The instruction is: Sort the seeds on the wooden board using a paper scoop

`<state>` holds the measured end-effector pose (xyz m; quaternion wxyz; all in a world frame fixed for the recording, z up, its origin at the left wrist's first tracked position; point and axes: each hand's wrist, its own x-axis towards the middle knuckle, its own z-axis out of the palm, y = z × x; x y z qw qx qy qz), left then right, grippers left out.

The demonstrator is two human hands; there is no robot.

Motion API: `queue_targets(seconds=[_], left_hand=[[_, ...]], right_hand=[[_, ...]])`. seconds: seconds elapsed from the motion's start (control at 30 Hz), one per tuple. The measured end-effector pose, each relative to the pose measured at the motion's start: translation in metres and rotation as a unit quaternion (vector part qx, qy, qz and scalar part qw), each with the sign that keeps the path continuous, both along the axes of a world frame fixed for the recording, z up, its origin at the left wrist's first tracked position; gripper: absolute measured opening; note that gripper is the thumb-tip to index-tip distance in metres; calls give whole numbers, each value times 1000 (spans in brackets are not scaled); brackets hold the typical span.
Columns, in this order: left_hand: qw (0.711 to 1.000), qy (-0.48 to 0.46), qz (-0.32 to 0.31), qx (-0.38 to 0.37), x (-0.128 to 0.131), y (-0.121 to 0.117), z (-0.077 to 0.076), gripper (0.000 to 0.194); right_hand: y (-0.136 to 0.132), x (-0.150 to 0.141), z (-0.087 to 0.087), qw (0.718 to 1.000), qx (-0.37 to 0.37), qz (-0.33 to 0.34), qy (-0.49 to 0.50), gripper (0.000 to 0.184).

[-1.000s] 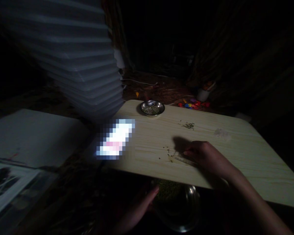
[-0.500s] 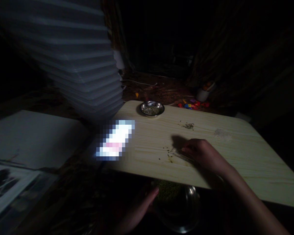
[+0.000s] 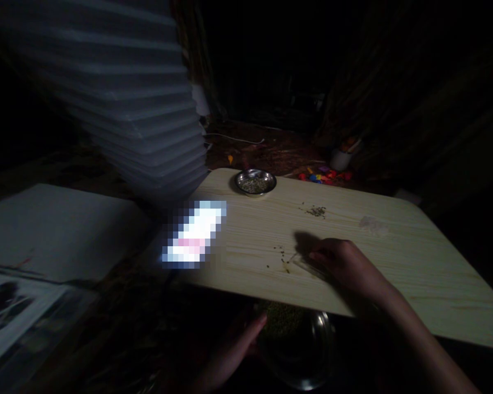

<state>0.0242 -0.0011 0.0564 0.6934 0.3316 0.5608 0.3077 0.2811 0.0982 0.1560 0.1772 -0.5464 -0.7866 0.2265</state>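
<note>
Dark bits (image 3: 282, 253) on tbl (image 3: 411, 268), just L of R hand (image 3: 342, 260); curled, can't tell grip.

no text, label, number or sign can be read.

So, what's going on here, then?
Someone's working at a pale table. The right hand is low over it, beside scattered dark bits; whether it holds anything is unclear. The left hand is beside a large metal bowl of green bits, by the table's near edge. A smaller metal bowl and a green pile sit farther back.
</note>
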Motion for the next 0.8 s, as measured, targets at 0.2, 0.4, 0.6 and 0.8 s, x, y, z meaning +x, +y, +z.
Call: queue_targets(seconds=[0.2, 0.4, 0.6, 0.8], left_hand=[[1000, 9, -14, 4, -1, -1, -13, 60], [999, 38, -11, 0, 0, -1, -2, 45], [997, 69, -23, 6, 2, 2, 15, 44], [996, 75, -46, 15, 2, 5, 19, 43]], right_hand=[[2, 8, -1, 999, 27, -29, -10, 21], [1, -1, -6, 999, 25, -32, 20, 21], [10, 7, -9, 995, 53, -77, -17, 24], [13, 2, -4, 998, 30, -51, 11, 25]])
